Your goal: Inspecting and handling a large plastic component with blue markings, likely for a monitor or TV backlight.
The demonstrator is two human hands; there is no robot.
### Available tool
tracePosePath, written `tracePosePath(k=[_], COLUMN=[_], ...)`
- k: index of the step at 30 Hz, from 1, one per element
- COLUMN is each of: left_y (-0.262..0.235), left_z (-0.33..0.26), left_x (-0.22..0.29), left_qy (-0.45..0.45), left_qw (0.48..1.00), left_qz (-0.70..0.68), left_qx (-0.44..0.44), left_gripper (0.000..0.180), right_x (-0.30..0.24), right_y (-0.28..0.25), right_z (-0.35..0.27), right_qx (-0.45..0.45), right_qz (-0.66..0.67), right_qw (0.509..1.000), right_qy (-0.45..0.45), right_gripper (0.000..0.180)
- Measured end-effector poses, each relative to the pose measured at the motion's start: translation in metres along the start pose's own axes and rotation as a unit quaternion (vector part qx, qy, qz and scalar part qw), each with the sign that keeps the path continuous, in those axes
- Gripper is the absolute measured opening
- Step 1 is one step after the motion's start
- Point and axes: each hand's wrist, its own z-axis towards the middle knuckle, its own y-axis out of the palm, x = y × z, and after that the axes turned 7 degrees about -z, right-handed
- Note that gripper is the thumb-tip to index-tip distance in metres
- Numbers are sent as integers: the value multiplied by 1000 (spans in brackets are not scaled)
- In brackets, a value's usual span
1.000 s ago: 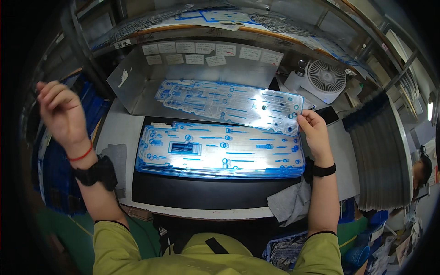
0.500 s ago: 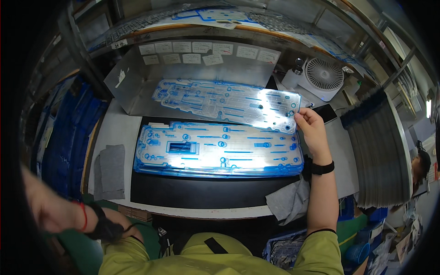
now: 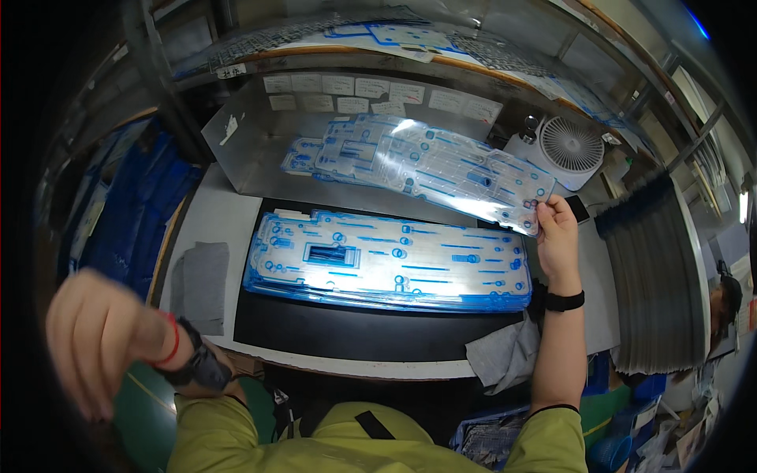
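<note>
My right hand (image 3: 558, 236) pinches the right end of a clear plastic sheet (image 3: 441, 169) printed with blue lines and circles. The sheet is raised and slants down to the right, bending and catching light. Behind its left end shows part of another similar sheet (image 3: 298, 156). Below it a stack of blue-printed sheets (image 3: 371, 268) lies on a black mat (image 3: 331, 329). Away from the table at the far left, my left hand (image 3: 91, 335) hangs with its fingers stretched downward, somewhat blurred, with nothing visible in it.
A grey cloth (image 3: 203, 288) lies at the left, and another grey cloth (image 3: 505, 353) hangs over the front edge. A metal guard (image 3: 260, 150) stands behind the sheets. A white fan (image 3: 569, 146) is at the back right. A tall stack of thin sheets (image 3: 658, 276) stands right.
The clear sheet has lifted off to the upper right with my right hand and now bows. My left hand has come further into view at the far left. The whole view has shifted slightly.
</note>
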Motion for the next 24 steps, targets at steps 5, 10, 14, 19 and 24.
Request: tracePosePath(k=[5, 10, 14, 19, 24], left_y=[-89, -123, -110, -123, -132], left_z=[-5, -17, -22, -31, -27], left_x=[-30, -64, -78, -87, -94], left_qy=[-87, -328, -410, -323, -281], left_qw=[841, 621, 652, 716, 728], left_qz=[487, 629, 425, 282, 226], left_qx=[219, 334, 475, 550, 583], left_gripper=[14, 31, 43, 35, 24], right_x=[-4, -4, -7, -7, -10], right_y=[-8, -9, -2, -1, -2], right_z=[-3, -3, -6, -7, -8], right_qx=[-27, -61, -62, -76, -76], right_qz=[33, 37, 59, 50, 46], right_qw=[999, 997, 996, 995, 995], right_qy=[17, 4, -17, -39, -44], right_gripper=[10, 11, 11, 12, 12])
